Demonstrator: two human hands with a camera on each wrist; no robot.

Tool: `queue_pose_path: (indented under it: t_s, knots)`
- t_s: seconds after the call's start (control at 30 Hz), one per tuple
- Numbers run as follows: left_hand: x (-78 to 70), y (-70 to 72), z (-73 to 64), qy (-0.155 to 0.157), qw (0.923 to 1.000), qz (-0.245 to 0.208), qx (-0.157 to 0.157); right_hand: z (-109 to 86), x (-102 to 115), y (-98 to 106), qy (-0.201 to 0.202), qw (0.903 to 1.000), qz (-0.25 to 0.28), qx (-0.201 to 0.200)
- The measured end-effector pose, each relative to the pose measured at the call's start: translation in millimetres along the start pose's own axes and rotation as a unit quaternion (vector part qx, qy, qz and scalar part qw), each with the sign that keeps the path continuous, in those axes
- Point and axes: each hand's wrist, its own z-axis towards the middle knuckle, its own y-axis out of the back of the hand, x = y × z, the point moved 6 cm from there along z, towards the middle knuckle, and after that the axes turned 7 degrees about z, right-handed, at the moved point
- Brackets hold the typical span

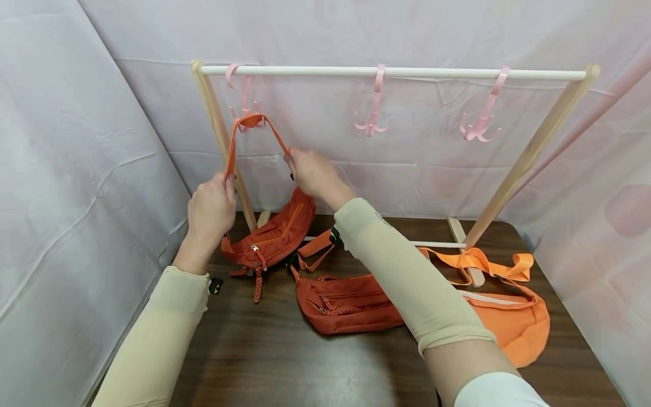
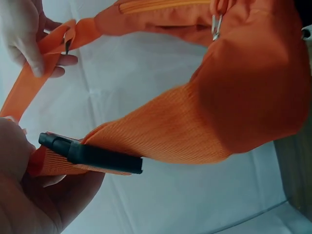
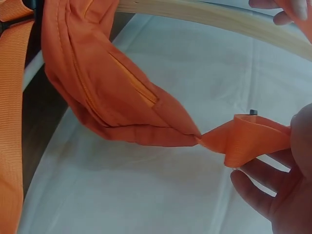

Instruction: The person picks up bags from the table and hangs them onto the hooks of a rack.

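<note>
- Left post point(image 1: 216, 116) rises just beyond the left hand point(image 1: 211, 210); a wide gap separates left hook point(image 1: 246, 93) from middle hook point(image 1: 375, 107).
- That hand and the right hand point(image 1: 312, 175), fingers curled closed, grip the strap point(image 1: 252, 120).
- The bag point(image 1: 281, 233) is below, between both hands.

The raised bag point(image 1: 278, 242) is rust-red with a brighter orange zip point(image 3: 134, 80), an orange strap point(image 1: 250, 120) of ribbed weave and a black buckle point(image 2: 105, 158). The middle bag point(image 1: 351, 319) is rust-red too, while the right-hand bag point(image 1: 521, 333) is light orange with a white zip point(image 1: 490, 298). Pink hooks point(image 1: 374, 107), a white rail point(image 1: 315, 71), pale wooden posts point(image 1: 534, 141), cream sleeves point(image 1: 157, 333), a dark brown, streaky-grained tabletop point(image 1: 285, 356) and a whitish cloth point(image 1: 600, 169) with faint pink blotches complete the colours.
</note>
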Motion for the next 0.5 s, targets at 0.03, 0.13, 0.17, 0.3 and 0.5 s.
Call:
queue_pose_path:
  t_s: [0.03,0.13,0.17,0.3,0.5]
  knots:
    - [-0.3,-2.2,-1.3,-0.001,1.0,0.0,0.002,-0.8,-1,-1,-0.002,1.0,0.002,0.0]
    - [-1.3,-8.9,-4.9,0.0,0.9999,0.001,0.012,-3.4,-5,-3,-0.008,0.9999,0.013,-0.003]
    - [-1.8,-11.2,-6.1,-0.001,0.9999,0.0,0.016,-4.0,-6,-4,-0.009,0.9999,0.014,-0.004]
    - [-2.8,-20.8,-10.4,-0.004,0.9996,0.0,0.027,-6.6,-11,-8,-0.017,0.9997,0.015,-0.002]
    - [-1.2,-30.0,-15.7,-0.006,0.9995,0.005,0.029,-13.4,-19,-12,-0.038,0.9989,0.028,0.005]
